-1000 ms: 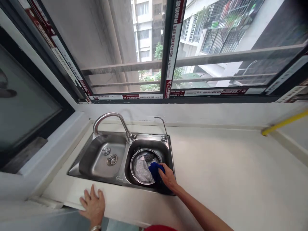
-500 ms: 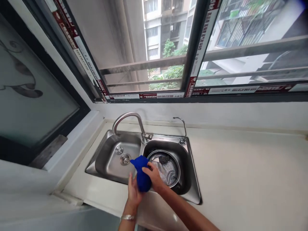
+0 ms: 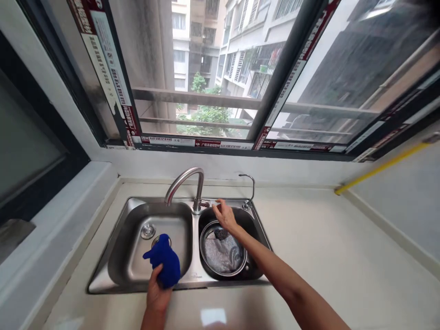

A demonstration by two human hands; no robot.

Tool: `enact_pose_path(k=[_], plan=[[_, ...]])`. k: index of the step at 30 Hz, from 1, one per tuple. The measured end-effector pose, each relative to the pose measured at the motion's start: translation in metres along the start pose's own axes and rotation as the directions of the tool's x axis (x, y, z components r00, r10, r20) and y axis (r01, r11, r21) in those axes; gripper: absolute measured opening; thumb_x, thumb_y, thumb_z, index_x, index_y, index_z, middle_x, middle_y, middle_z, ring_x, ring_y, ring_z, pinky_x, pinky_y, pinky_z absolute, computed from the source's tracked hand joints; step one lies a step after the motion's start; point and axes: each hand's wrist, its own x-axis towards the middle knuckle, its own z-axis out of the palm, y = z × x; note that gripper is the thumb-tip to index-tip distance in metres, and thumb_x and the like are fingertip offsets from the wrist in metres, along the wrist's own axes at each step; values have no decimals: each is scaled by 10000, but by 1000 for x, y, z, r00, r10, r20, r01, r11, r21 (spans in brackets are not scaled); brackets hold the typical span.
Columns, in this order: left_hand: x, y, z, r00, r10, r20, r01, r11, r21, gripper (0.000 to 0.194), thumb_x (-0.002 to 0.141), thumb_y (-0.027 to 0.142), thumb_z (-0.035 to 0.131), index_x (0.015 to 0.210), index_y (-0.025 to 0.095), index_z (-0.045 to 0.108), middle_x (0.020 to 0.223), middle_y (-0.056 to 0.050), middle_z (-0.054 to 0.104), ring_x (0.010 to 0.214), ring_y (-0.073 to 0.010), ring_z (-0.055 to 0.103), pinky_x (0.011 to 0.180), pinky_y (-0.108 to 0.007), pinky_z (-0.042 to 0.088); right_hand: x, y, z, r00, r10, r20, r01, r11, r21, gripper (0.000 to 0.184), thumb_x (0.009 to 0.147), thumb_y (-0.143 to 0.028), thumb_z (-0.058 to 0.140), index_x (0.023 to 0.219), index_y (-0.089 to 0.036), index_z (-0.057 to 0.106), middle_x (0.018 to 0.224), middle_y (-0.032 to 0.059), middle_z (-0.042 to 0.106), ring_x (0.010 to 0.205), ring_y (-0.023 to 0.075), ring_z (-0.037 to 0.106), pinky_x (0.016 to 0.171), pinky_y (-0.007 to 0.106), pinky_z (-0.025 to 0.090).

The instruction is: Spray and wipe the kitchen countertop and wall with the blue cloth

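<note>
My left hand point(image 3: 158, 291) is closed round a bunched blue cloth point(image 3: 164, 262) over the front of the left sink basin point(image 3: 134, 247). Part of the drain is hidden behind the cloth. My right hand point(image 3: 225, 215) reaches over the back of the right basin with its fingers apart and nothing in them. Its fingertips are close to the lever point(image 3: 205, 203) of the tall metal faucet point(image 3: 198, 188); whether they touch it I cannot tell. Below that hand, a round pan point(image 3: 245, 263) sits in the right basin with grey cloth point(image 3: 220, 254) inside.
A small thin-necked tap point(image 3: 253, 185) stands at the right basin's back corner. Pale countertop point(image 3: 326, 256) extends to the right. Behind it are a white wall and a dark-framed window point(image 3: 206, 143). A yellow pipe point(image 3: 381, 169) runs along the right wall.
My right hand has let go of the blue cloth and moved up toward the faucet lever. My left hand has carried the cloth left over the left basin. The view has shifted right.
</note>
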Motion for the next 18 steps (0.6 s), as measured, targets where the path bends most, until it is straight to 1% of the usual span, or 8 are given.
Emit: enact_pose_path(k=[2, 4, 6, 9, 13, 15, 18], plan=[[10, 12, 0, 999, -38, 22, 39, 998, -55, 567, 806, 199, 602, 1370, 232, 560, 912, -56, 797, 915, -244, 754, 893, -387, 604, 20, -5, 8, 999, 38, 23, -35, 995, -95, 372, 958, -480, 460, 1158, -195, 587, 857, 65, 706, 807, 223, 645, 747, 317, 437], [19, 17, 0, 998, -47, 40, 49, 997, -63, 566, 809, 218, 611, 1373, 226, 559, 921, -64, 797, 939, -260, 751, 894, -402, 605, 33, -11, 19, 997, 59, 44, -50, 981, -185, 357, 955, -480, 485, 1103, -182, 617, 872, 91, 716, 854, 237, 654, 735, 311, 426], [24, 18, 1, 999, -47, 25, 48, 998, -37, 549, 789, 175, 627, 1335, 218, 587, 876, -51, 794, 865, -239, 758, 833, -376, 620, 42, -13, 29, 996, 66, 61, -48, 964, -261, 307, 974, -412, 467, 1078, -174, 630, 917, 112, 723, 885, 232, 657, 735, 301, 415], [27, 14, 5, 996, -83, -25, 83, 997, -12, 449, 785, 159, 646, 1233, 183, 640, 822, -44, 786, 748, -206, 750, 717, -329, 627, 48, -9, 36, 994, 47, 99, -11, 942, -335, 254, 996, -291, 418, 1078, -190, 636, 948, 102, 729, 890, 207, 659, 739, 281, 397], [26, 12, 12, 993, -105, -45, 104, 994, -32, 324, 817, 248, 657, 1131, 172, 673, 846, -54, 785, 743, -198, 747, 698, -321, 632, 48, 5, 38, 987, 1, 163, 60, 927, -369, 261, 1013, -274, 388, 1124, -215, 616, 933, 77, 730, 852, 194, 661, 724, 271, 377], [29, 12, 12, 993, -92, -71, 90, 996, -25, 293, 827, 266, 652, 1104, 173, 681, 838, -50, 780, 726, -191, 744, 688, -314, 633, 46, 12, 38, 983, -10, 185, 79, 927, -366, 281, 1017, -261, 359, 1154, -206, 598, 929, 80, 730, 844, 199, 663, 720, 274, 375], [35, 11, 9, 993, -90, -75, 90, 996, -8, 285, 833, 287, 649, 1097, 185, 683, 850, -48, 780, 737, -192, 746, 684, -303, 629, 45, 20, 37, 978, -22, 207, 92, 938, -335, 315, 1013, -227, 319, 1186, -186, 579, 939, 93, 731, 855, 209, 665, 732, 283, 382]])
